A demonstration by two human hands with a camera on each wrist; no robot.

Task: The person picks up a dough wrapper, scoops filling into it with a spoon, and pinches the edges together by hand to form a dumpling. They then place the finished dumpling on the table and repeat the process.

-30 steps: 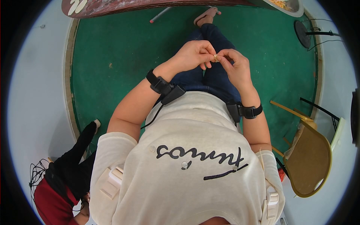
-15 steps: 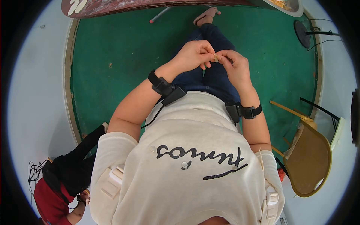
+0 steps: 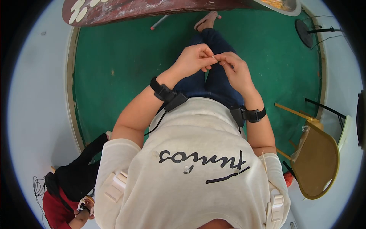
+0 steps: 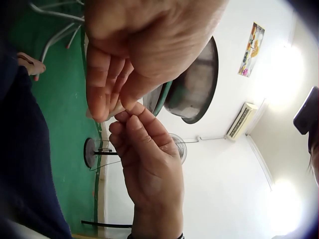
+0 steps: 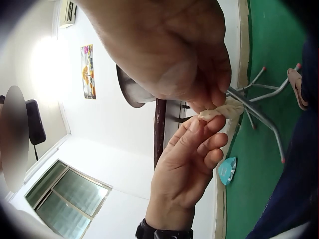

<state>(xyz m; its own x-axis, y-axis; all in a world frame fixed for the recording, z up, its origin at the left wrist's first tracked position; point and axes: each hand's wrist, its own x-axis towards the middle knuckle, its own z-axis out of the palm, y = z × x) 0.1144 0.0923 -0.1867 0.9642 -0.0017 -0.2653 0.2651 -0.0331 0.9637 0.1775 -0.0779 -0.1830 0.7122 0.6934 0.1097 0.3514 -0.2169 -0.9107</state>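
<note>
Over thighs (image 3: 195, 87), pinching small pale dough piece (image 5: 232, 108) between fingertips of left hand (image 3: 189, 62) and right hand (image 3: 238, 71); could tear it by squeezing too hard, or drop it onto floor (image 3: 126, 49) through loose hold.

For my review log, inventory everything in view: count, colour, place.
Pale piece: one, cream, pinched between both hands.
Table: one, dark red-brown, ahead.
Discs: several, whitish, table's left end.
Bowl: one, silver, table's right end, orange bits inside.
Metal legs: several, grey, under table.
Floor: one, green, underfoot.
Chair: one, tan, right.
Round base: one, black, far right.
Packet: one, turquoise, floor by wall.
Window: one, greenish, wall.
Poster: one, colourful, wall.
Other person: one, red and black, lower left.
Shirt: one, cream, torso.
Wrist straps: two, black, worn.
Left hand: one, bare, holding piece.
Right hand: one, bare, holding piece.
</note>
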